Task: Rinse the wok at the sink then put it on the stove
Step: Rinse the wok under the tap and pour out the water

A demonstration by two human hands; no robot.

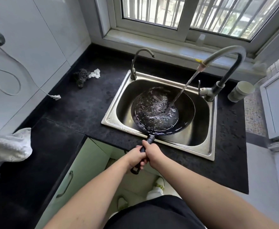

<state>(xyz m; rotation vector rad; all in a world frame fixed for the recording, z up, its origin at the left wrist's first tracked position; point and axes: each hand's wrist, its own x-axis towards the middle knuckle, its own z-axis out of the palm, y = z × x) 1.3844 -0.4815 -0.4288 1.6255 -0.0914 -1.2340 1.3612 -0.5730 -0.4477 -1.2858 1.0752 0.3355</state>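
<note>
both sets of fingers [142,164] are curled tight round the wok handle [143,152], left hand [136,157] nearer the handle's end loop, right hand [152,152] nearer the sink, the two touching each other. the handle crosses the sink's front rim; the wok [162,109] sits inside the sink [201,154], tilted a bit toward its left side so the water pools there. the tall faucet [226,66] at the sink's right rear corner is running, stream [183,90] landing in the wok bowl right of centre, surface bubbling. a smaller tap [135,63] stands at the sink's left rear corner, dry as far as i can tell. on the worktop [69,113] left of the sink: a dark scrubber [81,77] with a white scrap [95,73] beside it, further left a cable end [55,97], and a grey towel [6,146] well left at the edge. a pale cup [240,91] lies on its side just right of the faucet base. step in hand, by my read: rinse, water filling. next move likely needs a swirl and tip-out into the sink, tap off, then a two-handed lift clear of the rim. stove isn't in view, so can't say which way to carry. wet, heavy wok: watch for slosh and drips.
</note>
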